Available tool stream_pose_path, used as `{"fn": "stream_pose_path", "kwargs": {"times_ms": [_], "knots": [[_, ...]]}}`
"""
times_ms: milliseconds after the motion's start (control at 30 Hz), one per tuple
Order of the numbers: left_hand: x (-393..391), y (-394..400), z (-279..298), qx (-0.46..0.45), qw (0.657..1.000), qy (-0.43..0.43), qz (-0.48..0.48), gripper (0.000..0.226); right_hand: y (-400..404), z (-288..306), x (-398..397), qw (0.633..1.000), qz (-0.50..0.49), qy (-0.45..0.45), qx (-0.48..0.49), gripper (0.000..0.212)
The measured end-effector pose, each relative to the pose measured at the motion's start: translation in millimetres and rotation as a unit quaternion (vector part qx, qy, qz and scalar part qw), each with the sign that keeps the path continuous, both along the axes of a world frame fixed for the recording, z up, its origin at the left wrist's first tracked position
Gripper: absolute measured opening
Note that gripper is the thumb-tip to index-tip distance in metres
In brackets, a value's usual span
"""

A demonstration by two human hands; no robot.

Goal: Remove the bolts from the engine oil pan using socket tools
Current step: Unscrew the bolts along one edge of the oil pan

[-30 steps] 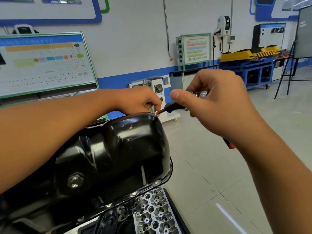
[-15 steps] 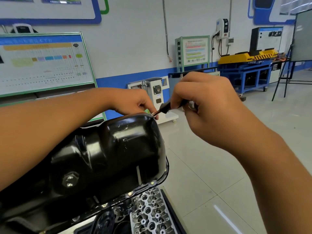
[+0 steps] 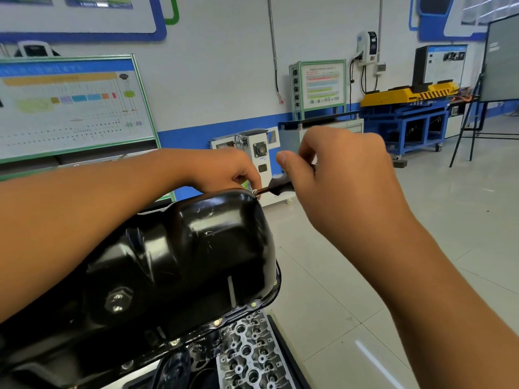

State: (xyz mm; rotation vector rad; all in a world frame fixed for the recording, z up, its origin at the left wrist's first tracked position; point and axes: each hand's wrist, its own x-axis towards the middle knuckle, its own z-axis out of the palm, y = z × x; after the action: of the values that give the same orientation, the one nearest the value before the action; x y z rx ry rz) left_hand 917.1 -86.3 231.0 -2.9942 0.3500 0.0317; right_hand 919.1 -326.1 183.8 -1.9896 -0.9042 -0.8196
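While the left hand pinches the metal tip of the socket driver at the far top edge of the black oil pan, the right hand grips the driver's dark handle, thumb extended

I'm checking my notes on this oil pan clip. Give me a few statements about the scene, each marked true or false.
1. The right hand grips a black-handled tool. True.
2. The left hand lies flat on the floor. False: it is curled at the far top edge of the black oil pan, by the tool's tip.
3. Bolts remain along the pan's near flange. True.
4. The oil pan is bright yellow. False: it is glossy black.
5. A hex drain plug shows on the pan's side. True.
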Motion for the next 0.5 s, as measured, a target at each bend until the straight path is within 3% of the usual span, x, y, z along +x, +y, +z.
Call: {"fn": "stream_pose_path", "kwargs": {"times_ms": [100,200,333,433,500], "knots": [[-2,5,2,0.022,1.0,-0.006,0.007,0.016,-1,-3,-2,0.996,0.067,-0.052,0.009,0.023],[-5,9,3,0.027,0.999,-0.011,0.016,0.034,-3,-1,0,0.99,0.095,-0.107,-0.017,0.02],[-3,9,0,0.028,0.999,-0.024,0.023,0.029,-1,-4,1,0.981,0.142,-0.134,0.007,0.018],[-2,8,0,0.027,0.999,-0.019,0.04,0.024,8,-10,-1,0.99,0.115,-0.075,0.029,0.008],[-1,8,0,0.027,0.998,-0.015,0.062,0.008,13,-13,0,0.998,0.054,-0.017,0.016,0.029]]}}
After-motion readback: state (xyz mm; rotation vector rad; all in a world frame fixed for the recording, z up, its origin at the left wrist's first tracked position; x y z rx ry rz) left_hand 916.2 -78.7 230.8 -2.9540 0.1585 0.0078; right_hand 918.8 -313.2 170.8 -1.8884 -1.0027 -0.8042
